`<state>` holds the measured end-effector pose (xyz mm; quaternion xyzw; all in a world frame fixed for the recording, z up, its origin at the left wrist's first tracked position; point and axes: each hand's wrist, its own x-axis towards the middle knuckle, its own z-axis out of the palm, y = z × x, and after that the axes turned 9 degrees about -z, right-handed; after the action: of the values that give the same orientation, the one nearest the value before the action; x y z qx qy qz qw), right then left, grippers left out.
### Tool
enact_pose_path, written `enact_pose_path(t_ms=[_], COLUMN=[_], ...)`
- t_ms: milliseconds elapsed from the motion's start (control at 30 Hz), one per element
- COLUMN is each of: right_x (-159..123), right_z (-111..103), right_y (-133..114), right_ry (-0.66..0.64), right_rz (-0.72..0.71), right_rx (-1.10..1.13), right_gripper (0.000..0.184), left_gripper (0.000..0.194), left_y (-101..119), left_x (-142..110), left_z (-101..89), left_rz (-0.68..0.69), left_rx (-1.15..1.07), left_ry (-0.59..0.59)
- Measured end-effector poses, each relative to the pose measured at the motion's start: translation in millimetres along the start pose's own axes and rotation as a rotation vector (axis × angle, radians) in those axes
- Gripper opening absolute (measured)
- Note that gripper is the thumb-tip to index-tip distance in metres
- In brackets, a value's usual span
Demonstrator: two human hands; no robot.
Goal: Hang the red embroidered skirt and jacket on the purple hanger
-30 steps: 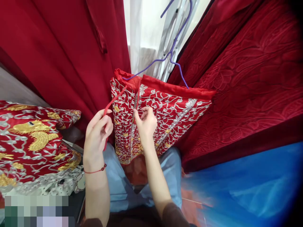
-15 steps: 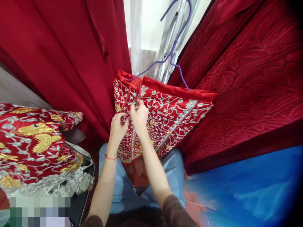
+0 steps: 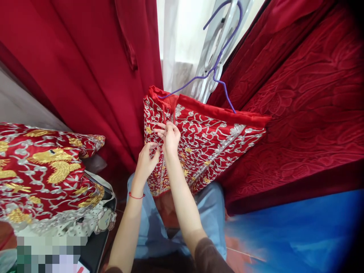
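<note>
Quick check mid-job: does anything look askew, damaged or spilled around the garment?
Nothing visibly spilled or damaged. The purple hanger tilts, and the embroidered red garment slants in view instead of hanging level, its waistband lower toward the right. I can't tell whether the hook is caught.

There it hung: a red satin garment (image 3: 210, 140), its front alive with silver scrollwork and glints of gold thread! The smooth, plain red top band (image 3: 207, 105) sloped down to the right, meeting both arms of a purple wire hanger (image 3: 219, 57). Left of centre, a slit parted the band, two narrow red fabric ties (image 3: 164, 113) dangling beside it.
</note>
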<state>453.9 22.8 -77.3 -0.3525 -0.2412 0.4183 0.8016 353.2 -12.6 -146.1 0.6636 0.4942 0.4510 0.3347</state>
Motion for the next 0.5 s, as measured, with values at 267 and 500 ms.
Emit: enact_pose_path(t_ms=[267, 500], right_x=[5.0, 18.9], right_z=[-3.9, 4.0], right_y=[7.6, 4.2], right_ry=[0.000, -0.058], right_rz=[-0.064, -0.126], right_rx=[-0.084, -0.291], right_gripper=[0.005, 0.026], left_gripper=[0.016, 0.020], left_y=[-6.0, 9.8], left_x=[4.7, 18.8], left_z=[3.9, 7.9], left_rz=[-0.006, 0.026], left_rx=[0.039, 0.160], left_ry=[-0.015, 0.029])
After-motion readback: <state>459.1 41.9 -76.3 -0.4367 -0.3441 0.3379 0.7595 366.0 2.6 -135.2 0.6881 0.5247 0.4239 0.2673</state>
